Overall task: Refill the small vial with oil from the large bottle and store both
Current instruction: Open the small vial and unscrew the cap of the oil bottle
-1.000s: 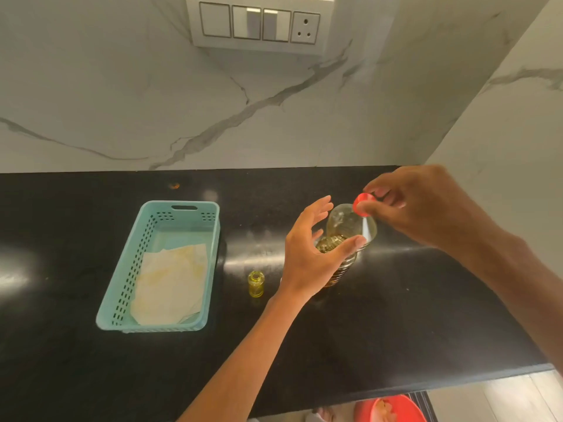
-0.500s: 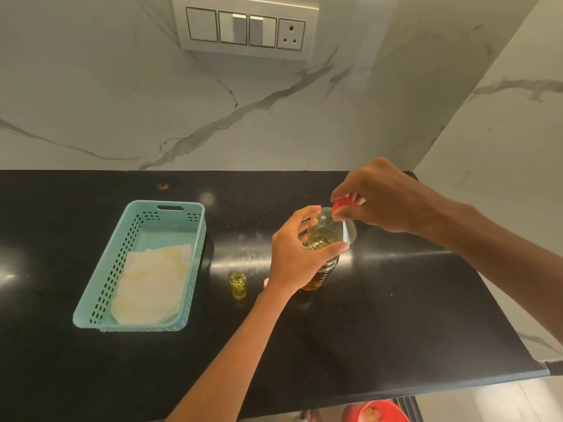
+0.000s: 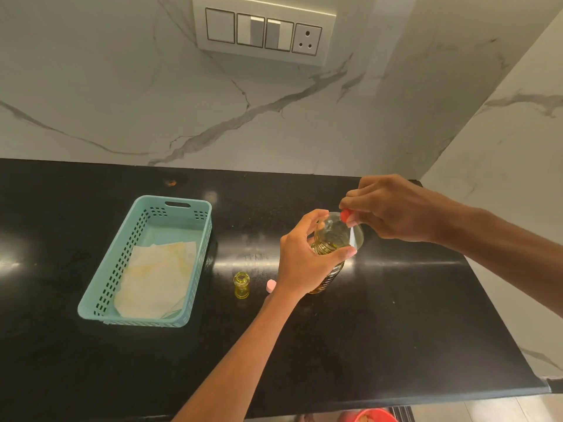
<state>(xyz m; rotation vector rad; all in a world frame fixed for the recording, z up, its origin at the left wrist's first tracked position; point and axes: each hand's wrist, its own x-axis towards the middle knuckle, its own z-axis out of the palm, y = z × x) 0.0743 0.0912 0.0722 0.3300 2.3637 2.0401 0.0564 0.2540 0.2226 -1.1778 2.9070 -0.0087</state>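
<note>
The large bottle (image 3: 336, 236) stands upright on the black desk (image 3: 396, 315), right of the middle. The left hand (image 3: 300, 260) is closed around its shoulder, thumb in front and fingers behind. One second ago this hand was only half on it, with the fingers spread; now it grips firmly. The right hand (image 3: 393, 210) pinches the red cap (image 3: 345, 215) on the neck from above, as it did before. I think the bottle is now held steady so the cap can be turned, but whether it is being opened or closed I cannot tell.

The small vial (image 3: 241, 284) stands near the bottle, to its left, open and not touched. It looks yellow, but how full it is I cannot say. A small pink piece (image 3: 271, 285), probably its stopper, lies just beside it. Further left is the teal basket (image 3: 143, 226) with a folded paper (image 3: 155, 278) inside. Both containers are outside the basket, so the storing is not yet done.
</note>
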